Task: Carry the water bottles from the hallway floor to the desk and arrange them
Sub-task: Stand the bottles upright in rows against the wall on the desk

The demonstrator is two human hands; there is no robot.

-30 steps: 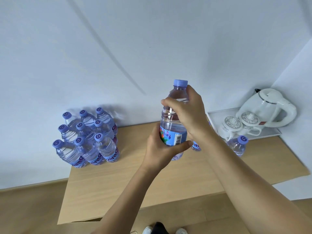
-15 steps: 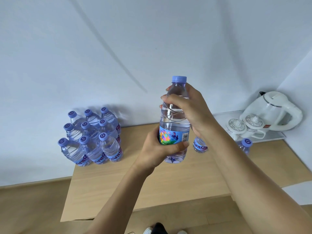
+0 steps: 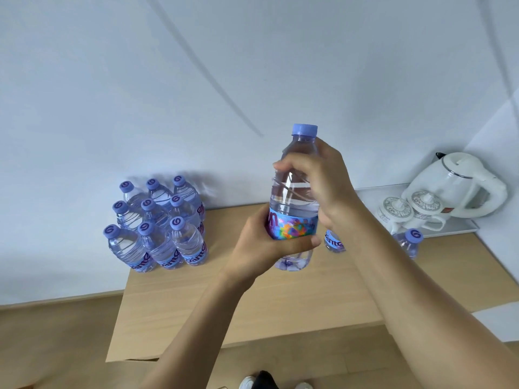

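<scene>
- Above the desk (image 3: 252, 310), mid-frame: one water bottle (image 3: 293, 197) held upright in the air in both hands, cap on, base clear of the desk top.
- Left hand (image 3: 261, 248) wraps the lower body from the left, fingers curled over the coloured label band, thumb across the front just under it.
- Right hand (image 3: 323, 178) grips the upper shoulder from the right, fingers curled round the ribbed section just below the neck; the cap stands free above them.
- Handling, my read: looks full, so moderately heavy for its size. Thin clear plastic, so the wall will dent under a hard squeeze. The ribs and label band are the stiffest zones and give the best purchase.
- Smooth plastic may be slick if wet; can't tell from this view whether it is.
- Not fragile. Main risk is knocking over neighbours when setting it down.
- Nine-bottle block (image 3: 157, 223) stands in a three-by-three grid at the desk's back-left, against the wall, well apart from the held bottle.
- Two loose bottles on the right: one (image 3: 334, 242) mostly hidden behind the right wrist, another (image 3: 407, 242) just in front of the tray (image 3: 460, 228).
- Tray holds a white kettle (image 3: 460, 186) and two lidded cups (image 3: 407, 209).
- Best hold for placement, I'd judge: one hand at the label band, base down.
</scene>
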